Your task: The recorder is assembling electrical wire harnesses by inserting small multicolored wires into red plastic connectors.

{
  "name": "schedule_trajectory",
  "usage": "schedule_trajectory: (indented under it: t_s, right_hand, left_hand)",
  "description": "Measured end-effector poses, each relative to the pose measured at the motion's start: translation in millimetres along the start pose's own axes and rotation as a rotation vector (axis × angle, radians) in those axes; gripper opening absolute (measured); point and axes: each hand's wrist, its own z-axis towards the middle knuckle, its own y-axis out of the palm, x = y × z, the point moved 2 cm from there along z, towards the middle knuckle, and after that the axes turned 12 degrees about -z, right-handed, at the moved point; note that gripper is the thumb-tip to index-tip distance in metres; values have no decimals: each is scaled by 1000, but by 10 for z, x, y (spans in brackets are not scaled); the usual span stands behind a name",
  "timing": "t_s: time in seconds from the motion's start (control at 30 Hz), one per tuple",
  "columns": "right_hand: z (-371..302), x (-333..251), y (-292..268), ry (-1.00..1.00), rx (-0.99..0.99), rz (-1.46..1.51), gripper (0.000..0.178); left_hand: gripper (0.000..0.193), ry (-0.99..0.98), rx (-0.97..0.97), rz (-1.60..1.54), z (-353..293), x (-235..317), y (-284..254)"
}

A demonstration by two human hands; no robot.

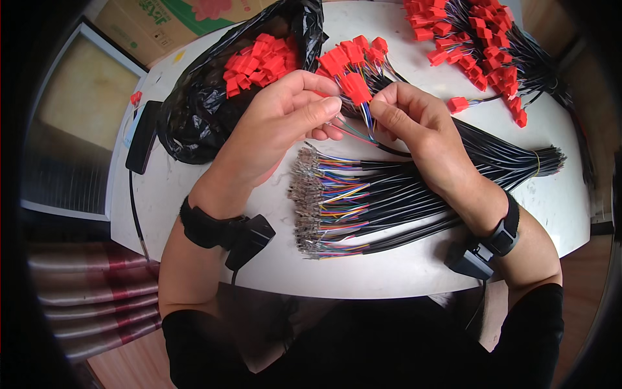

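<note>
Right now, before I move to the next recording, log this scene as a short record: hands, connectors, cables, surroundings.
left hand: fingertips at loose green and red wires; grip unclear
right hand: pinching at the wired end of a red connector
black bag: open, holding red connector pieces
cable bundle: on the white table, coloured wire ends leftward, banded at right
upper right: cables with red connectors attached

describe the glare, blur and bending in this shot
Head view: the white table is bright, its edges bent by fisheye distortion; head view: glossy highlights streak the black bag, while the black shirt sinks into darkness; head view: the bundle's metal tips merge softly, and the thin wires at the left fingers are hard to follow.
</note>
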Motion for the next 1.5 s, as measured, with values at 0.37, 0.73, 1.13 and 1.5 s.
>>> schedule_trajectory:
  t_s: [0.37, 0.73, 1.13, 1.5]
  right_hand:
    - [-11, -2, -28, -10, 37, -10, 19]
    - [-14, -35, -20, -12, 23, 6, 19]
    - [-10, -49, -13, -3, -3, -1, 18]
    - [-7, -9, 10, -85, -26, -77, 14]
  left_hand:
    - [19, -28, -75, 187, -24, 18, 16]
    - [12, 34, -104, 194, -4, -6, 37]
    - [13, 72, -86, 148, -1, 3, 56]
    - [13, -8, -23, 148, 40, -91, -1]
